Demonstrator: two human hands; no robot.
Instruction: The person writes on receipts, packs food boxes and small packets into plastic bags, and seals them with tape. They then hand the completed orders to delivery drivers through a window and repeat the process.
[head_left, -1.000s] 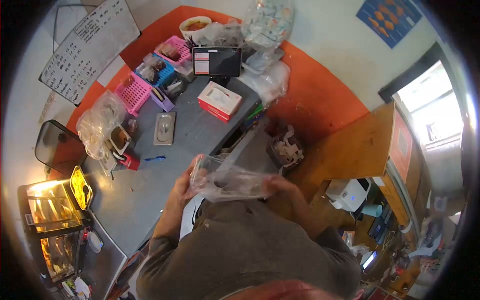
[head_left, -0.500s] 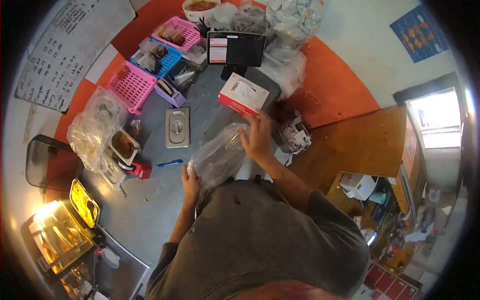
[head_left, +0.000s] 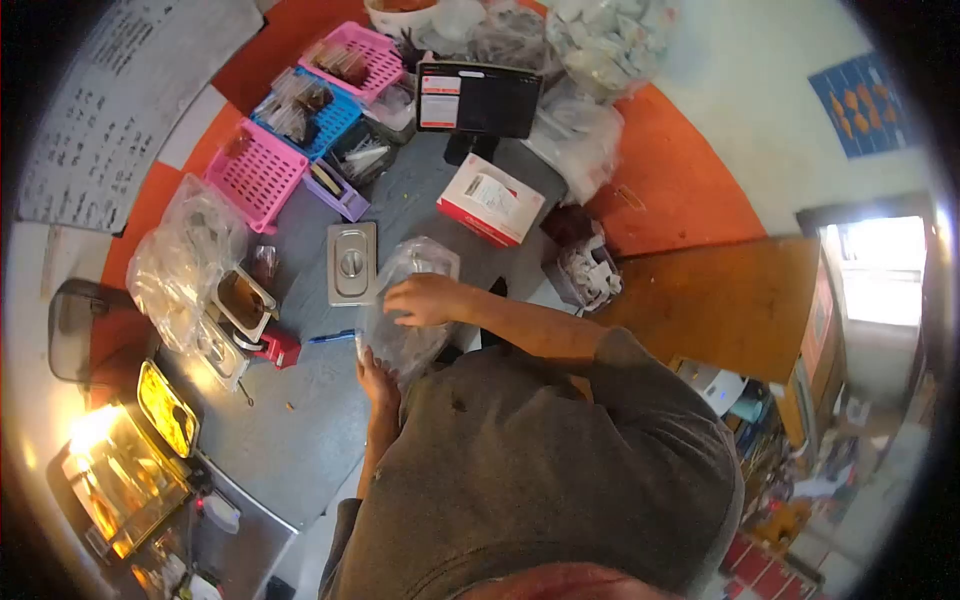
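Observation:
A clear plastic bag (head_left: 390, 345) lies crumpled at the edge of the grey table, in front of my body. My left hand (head_left: 376, 380) grips its lower left edge, fingers pinched on the film. Over the bag's middle, my right hand (head_left: 425, 300) reaches across from the right, fingers pointing left, loosely bent and slightly apart. Its fingertips are over or against the plastic; firm contact cannot be made out. Just beyond the bag sits a lidded steel container (head_left: 351, 264). A blue pen (head_left: 333, 336) lies to the left of the bag.
A red-and-white box (head_left: 490, 200) stands before a tablet (head_left: 478, 100) on a stand. Pink (head_left: 256, 175) and blue baskets (head_left: 315, 120) line the far left. A bin of paper scraps (head_left: 588, 272) is at right. Steel tubs (head_left: 243, 300) and a lit warmer (head_left: 125, 475) are left.
My right hand has moved left and nearer, from beside the box to over the bag. The bag's far end has shifted left. My left hand keeps its grip on the bag.

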